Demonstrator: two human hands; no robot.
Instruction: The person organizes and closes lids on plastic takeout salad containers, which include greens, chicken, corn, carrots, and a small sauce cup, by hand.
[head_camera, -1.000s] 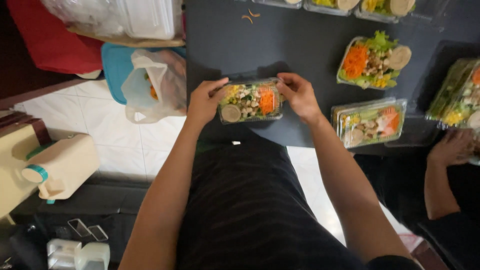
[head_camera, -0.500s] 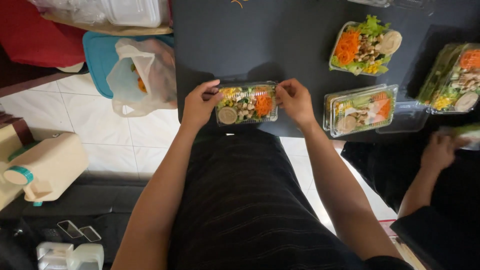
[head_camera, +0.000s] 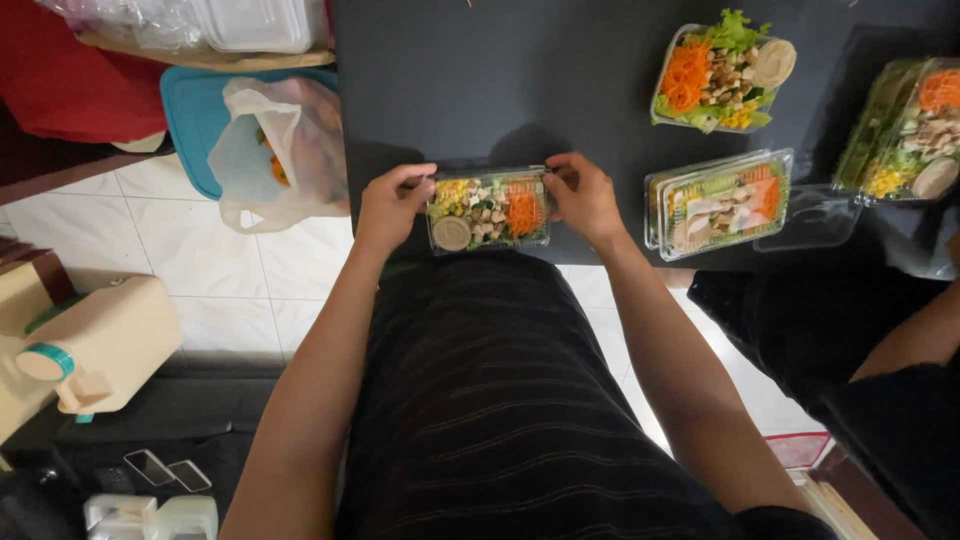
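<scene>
Salad box: clear plastic salad box (head_camera: 489, 210) with its lid down, holding greens, corn, shredded carrot, pale chunks and a round dressing cup; it sits just above the middle of the frame, on the near edge of the black table (head_camera: 520, 80).
Long axis: runs left to right across the frame, parallel to the table edge, with one short end facing each hand.
Left hand: left hand (head_camera: 390, 205) is at the left short end, thumb and fingers curled and pinching the box's upper left corner.
Right hand: right hand (head_camera: 583, 197) is at the right short end, fingers bent and pinching the upper right corner.
Box relative to the grip: it lies directly between the two hands and touches both; neither hand is nearer, as each closes on its own end.
Whether it is lifted: cannot tell; the box looks to be resting on the table.
Right of the frame: a closed salad box (head_camera: 718, 203) lies near the right hand, apart from it; an open salad tray (head_camera: 722, 76) sits further up, and another covered box (head_camera: 915, 128) is at the far right.
Left of the frame: a white plastic bag (head_camera: 278, 155) hangs beside the table edge over the tiled floor (head_camera: 230, 270); a cream jug (head_camera: 100, 345) lies lower left.
Other person: an arm (head_camera: 910, 335) shows at the right edge, well apart from the held box.
</scene>
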